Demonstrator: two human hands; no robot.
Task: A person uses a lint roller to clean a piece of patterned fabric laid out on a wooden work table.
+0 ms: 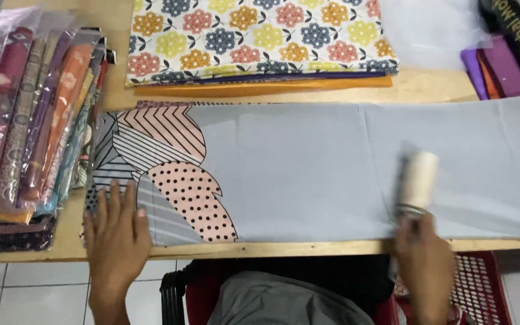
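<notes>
A long grey cloth with pink dotted and striped leaf shapes at its left end lies flat across the wooden table. My left hand presses flat on the cloth's left end, fingers spread. My right hand grips the handle of a lint roller, whose pale cylinder rests on the cloth's right half and looks blurred from motion.
A folded stack of floral cloth lies behind the grey cloth. Bagged folded fabrics stand in a row at the left. Purple cloths and a dark band sit at the back right. A red basket stands below the table edge.
</notes>
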